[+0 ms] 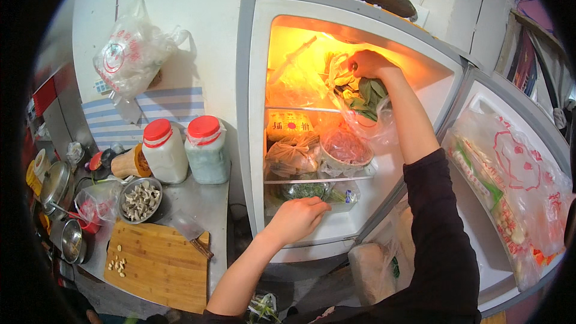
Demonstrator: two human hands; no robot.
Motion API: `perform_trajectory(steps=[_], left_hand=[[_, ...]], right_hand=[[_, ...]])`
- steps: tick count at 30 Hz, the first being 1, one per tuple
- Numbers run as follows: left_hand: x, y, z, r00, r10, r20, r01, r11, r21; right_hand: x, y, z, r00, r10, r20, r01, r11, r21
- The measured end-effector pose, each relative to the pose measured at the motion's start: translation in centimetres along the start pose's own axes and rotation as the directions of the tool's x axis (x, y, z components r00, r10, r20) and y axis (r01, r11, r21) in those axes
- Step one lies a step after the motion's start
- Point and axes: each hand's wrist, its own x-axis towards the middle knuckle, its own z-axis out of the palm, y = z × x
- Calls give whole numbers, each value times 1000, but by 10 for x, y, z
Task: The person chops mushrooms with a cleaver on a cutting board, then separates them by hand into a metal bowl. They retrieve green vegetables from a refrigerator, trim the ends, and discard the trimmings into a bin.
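Inside the open refrigerator (250, 99), my right hand (372, 64) grips the top of a clear plastic bag (337, 74) at the upper shelf. Green and yellowish leaves (371, 94) show in the bag, whose lower end hangs over the shelf edge. My left hand (300, 217) is in front of the bottom compartment, fingers curled; whether it touches anything is hidden. Behind it lie wrapped greens (308, 190). On the middle shelf are a bowl (348, 162) of reddish food under plastic, a knotted bag (292, 155) and a yellow package (288, 123) bearing writing.
The refrigerator door (486, 238) stands open at right, with bagged food (517, 180) in its rack. At left, a metal table holds a cutting board (162, 274) with garlic cloves (118, 264), a cleaver (191, 229), a bowl of mushrooms (141, 200) and two red-lidded jars (164, 153).
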Motion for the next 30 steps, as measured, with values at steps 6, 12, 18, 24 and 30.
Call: perform_trajectory(steps=[6,12,18,24,30], left_hand=[[-8,9,-1,1000,-24,13,24,999,-21],[-28,9,-13,997,-73,29,73,997,-6],[-25,13,-29,998,-54,27,55,998,-30],[27,23,-69,915,-111,-387,10,967,-254],[34,20,-120,980,-87,-177,-98,567,-818]], right_hand=[[-3,-46,-3,876,158,456,-187,982,20],[-4,-31,5,904,86,419,-163,975,150],[-42,-31,-21,990,136,-26,-116,917,380],[-126,-127,-44,730,30,-683,234,928,290],[-176,-231,-45,789,-137,-599,555,578,598]])
